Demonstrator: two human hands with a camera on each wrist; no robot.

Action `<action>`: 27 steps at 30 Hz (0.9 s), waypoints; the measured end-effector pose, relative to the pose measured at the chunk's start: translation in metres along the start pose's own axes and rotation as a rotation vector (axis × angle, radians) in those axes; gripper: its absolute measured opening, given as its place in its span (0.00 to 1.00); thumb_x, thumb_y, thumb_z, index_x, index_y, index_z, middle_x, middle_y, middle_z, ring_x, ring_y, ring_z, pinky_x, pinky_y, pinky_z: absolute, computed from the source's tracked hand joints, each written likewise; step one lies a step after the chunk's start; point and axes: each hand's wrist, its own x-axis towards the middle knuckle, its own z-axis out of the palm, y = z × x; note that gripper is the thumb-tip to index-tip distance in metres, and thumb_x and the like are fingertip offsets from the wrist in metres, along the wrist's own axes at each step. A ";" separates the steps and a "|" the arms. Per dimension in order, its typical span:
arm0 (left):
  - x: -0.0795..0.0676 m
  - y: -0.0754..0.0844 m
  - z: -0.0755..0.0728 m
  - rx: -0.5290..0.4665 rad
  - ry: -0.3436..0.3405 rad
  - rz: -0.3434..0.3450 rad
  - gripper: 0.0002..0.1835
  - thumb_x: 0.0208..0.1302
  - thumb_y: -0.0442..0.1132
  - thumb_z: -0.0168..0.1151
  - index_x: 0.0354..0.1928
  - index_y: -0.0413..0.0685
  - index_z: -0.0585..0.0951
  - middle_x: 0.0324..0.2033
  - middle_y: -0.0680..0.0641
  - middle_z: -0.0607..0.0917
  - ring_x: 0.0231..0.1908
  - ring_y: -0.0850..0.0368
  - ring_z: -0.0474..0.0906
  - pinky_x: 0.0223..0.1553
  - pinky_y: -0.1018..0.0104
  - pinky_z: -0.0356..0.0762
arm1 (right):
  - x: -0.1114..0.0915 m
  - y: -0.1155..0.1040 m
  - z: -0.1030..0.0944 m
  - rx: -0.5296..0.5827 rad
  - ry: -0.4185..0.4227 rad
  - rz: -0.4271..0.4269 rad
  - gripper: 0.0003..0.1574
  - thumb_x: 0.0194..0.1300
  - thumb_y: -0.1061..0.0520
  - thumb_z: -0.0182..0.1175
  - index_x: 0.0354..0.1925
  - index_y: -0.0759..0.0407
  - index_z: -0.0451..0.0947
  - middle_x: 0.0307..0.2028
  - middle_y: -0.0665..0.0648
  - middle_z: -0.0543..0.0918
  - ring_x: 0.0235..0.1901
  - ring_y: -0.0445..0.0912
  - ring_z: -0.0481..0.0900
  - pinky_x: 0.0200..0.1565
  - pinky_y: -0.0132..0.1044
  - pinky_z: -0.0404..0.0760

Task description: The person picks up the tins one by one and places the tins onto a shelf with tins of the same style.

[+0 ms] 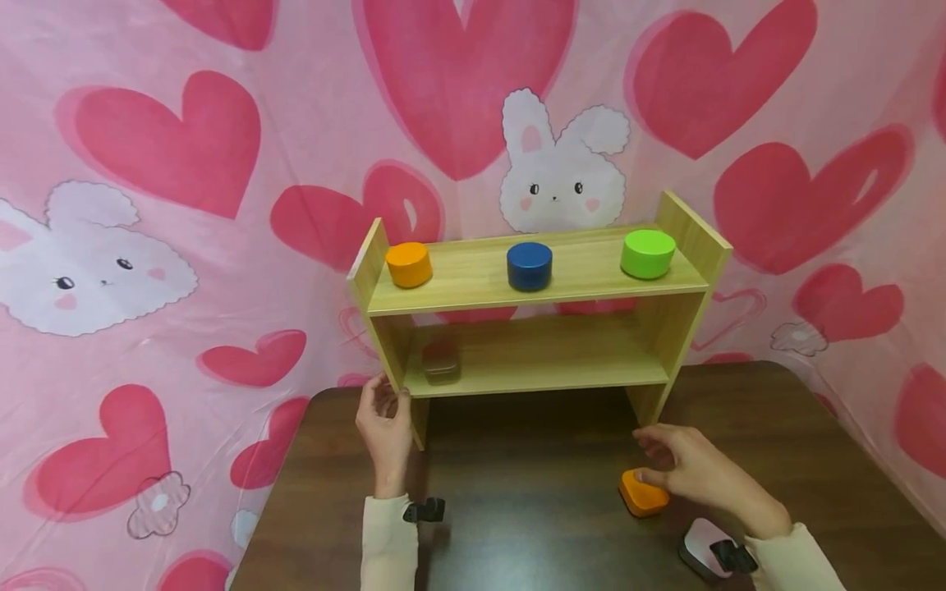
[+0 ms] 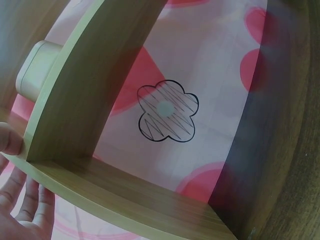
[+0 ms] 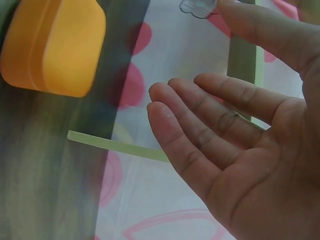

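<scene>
Wooden shelf (image 1: 539, 353): I have it on the tabletop (image 1: 517, 501), standing on its side panels, in front of the pink backdrop (image 1: 318, 123) with hearts and rabbits. Left hand (image 1: 386, 427) grips the left side panel near the lower board: thumb on the front edge, fingers around the outer face, per my left wrist view.

Orange square box (image 1: 640, 497) sits on the tabletop, forward of the shelf's right end, on my side of it. Right hand (image 1: 691, 464) is just beside/above it, fingers loosely extended, nothing held. Head view overlaps hand and box; right wrist view shows a gap between the fingers and the box.

Top board, left to right: orange round tin (image 1: 409, 265) by the left panel, blue round tin (image 1: 529, 267) around mid-board, green round tin (image 1: 648, 254) near the right panel. All upright, well apart. Lower board: one see-through brownish container (image 1: 441, 367) at the left end; contents I can't make out.

Pale-topped box (image 1: 702, 543), dark lower part, is on the tabletop near my right wrist, partly hidden by the wrist strap (image 1: 733, 557). Cream sleeves (image 1: 389, 538) on both arms.
</scene>
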 end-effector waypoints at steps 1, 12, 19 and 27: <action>0.000 0.000 0.000 0.002 -0.001 0.001 0.15 0.61 0.18 0.63 0.51 0.24 0.81 0.43 0.28 0.84 0.41 0.60 0.82 0.47 0.80 0.82 | 0.000 0.000 0.002 0.011 -0.006 0.003 0.36 0.57 0.51 0.78 0.57 0.70 0.81 0.47 0.63 0.89 0.42 0.56 0.88 0.43 0.45 0.89; 0.001 -0.001 0.001 0.017 -0.001 0.004 0.15 0.61 0.18 0.63 0.51 0.25 0.81 0.43 0.28 0.84 0.42 0.57 0.82 0.47 0.81 0.81 | -0.002 0.005 0.010 0.021 0.021 0.053 0.35 0.56 0.52 0.78 0.56 0.70 0.81 0.47 0.65 0.89 0.40 0.51 0.88 0.41 0.41 0.88; 0.001 -0.001 0.001 0.018 -0.010 0.026 0.15 0.61 0.18 0.63 0.51 0.25 0.81 0.42 0.29 0.84 0.41 0.60 0.82 0.46 0.81 0.81 | -0.004 0.008 0.016 -0.018 0.077 0.031 0.34 0.53 0.54 0.80 0.54 0.70 0.82 0.44 0.63 0.89 0.37 0.50 0.87 0.38 0.37 0.87; 0.001 0.000 0.001 0.019 -0.003 0.023 0.16 0.61 0.18 0.63 0.52 0.24 0.81 0.43 0.28 0.84 0.42 0.59 0.82 0.47 0.81 0.81 | -0.007 0.011 0.020 -0.013 0.062 0.076 0.36 0.52 0.53 0.80 0.55 0.71 0.81 0.48 0.65 0.89 0.41 0.53 0.88 0.40 0.38 0.87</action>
